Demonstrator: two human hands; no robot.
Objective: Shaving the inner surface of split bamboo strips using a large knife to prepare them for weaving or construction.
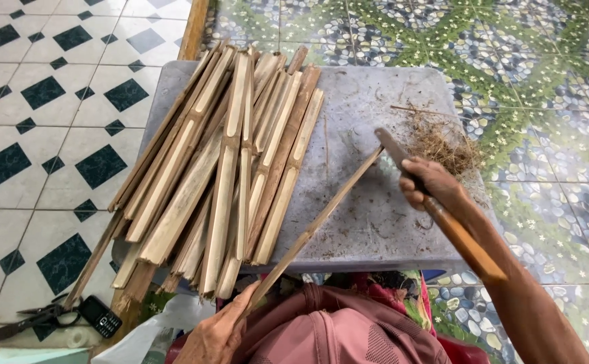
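Note:
My left hand point(219, 334), at the bottom edge, grips the near end of a thin bamboo strip point(314, 226) that slants up to the right. My right hand point(429, 185) holds a knife with a long wooden handle point(463, 239); its dark blade point(390, 145) meets the far tip of the strip. Both lie over a grey board point(368, 216). A pile of split bamboo slats point(223, 162) covers the board's left half, next to the strip.
A heap of bamboo shavings point(442, 141) lies on the board's right side. On the floor at lower left are scissors point(18, 322) and a small black phone point(99, 315). Pink cloth point(335, 330) covers my lap. Tiled floor surrounds the board.

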